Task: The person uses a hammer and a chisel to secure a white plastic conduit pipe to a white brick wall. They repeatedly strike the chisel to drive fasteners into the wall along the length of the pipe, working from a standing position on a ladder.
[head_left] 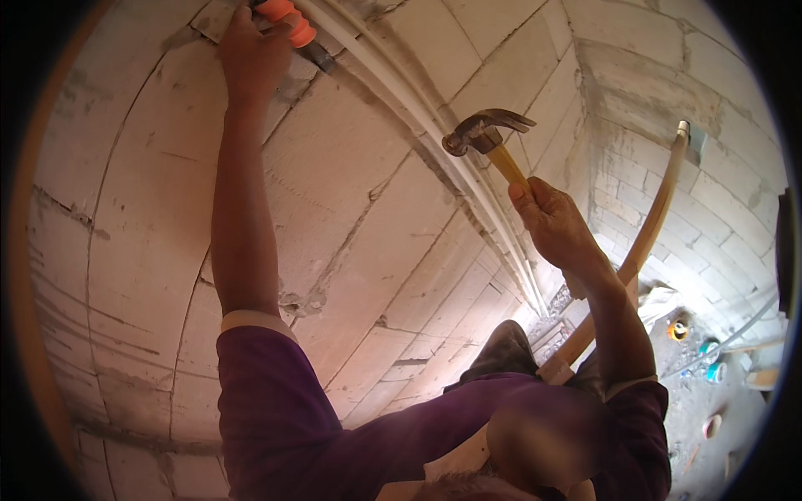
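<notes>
High on the wall at the upper left, my left hand [251, 63] is closed round a chisel [288, 21] with a ribbed orange-red grip. Its dark blade [316, 56] points down to the right at the block wall [334, 167], beside the white pipes [393, 104]; whether the tip touches is hard to tell. My right hand [555, 221] grips a claw hammer [506, 162] by its yellow handle. The hammer's dark metal head is raised in front of the pipes, apart from the chisel, with its claw turned to the right.
A long wooden pole [656, 217] slants past my right forearm. On the floor at the lower right lie an orange roll-like object [678, 329], teal round items [714, 371] and a pale cup-shaped thing [712, 427]. Another block wall [718, 217] rises at the right.
</notes>
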